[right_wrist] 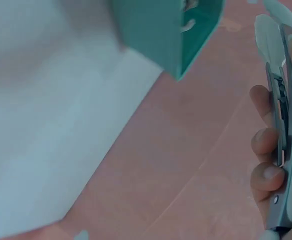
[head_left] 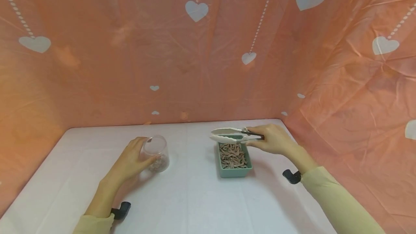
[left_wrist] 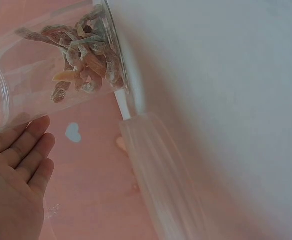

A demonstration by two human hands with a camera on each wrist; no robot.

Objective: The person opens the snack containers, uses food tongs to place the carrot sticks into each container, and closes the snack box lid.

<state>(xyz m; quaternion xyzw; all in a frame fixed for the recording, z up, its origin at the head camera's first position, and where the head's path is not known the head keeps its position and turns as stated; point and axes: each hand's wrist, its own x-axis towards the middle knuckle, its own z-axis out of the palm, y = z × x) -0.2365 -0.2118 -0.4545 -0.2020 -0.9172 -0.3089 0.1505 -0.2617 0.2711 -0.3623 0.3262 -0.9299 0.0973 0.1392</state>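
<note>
My left hand (head_left: 130,157) holds a clear plastic jar (head_left: 156,145) upright on the white table, thumb on the near side and fingers behind. Dried brownish strips (left_wrist: 88,55) with a few orange bits lie in the jar's lower part, as the left wrist view shows. In my right hand (head_left: 273,139) is a pair of tongs (head_left: 227,131) with white tips and metal arms. The tips are apart with nothing seen between them, over the far end of a green rectangular container (head_left: 234,173). Brown twisted strips (head_left: 232,155) fill that container.
The white table (head_left: 195,205) ends at a peach cloth backdrop (head_left: 130,64) with white hearts, which also hangs along both sides. Between jar and green container lies a stretch of bare tabletop. A black strap mount is on each wrist.
</note>
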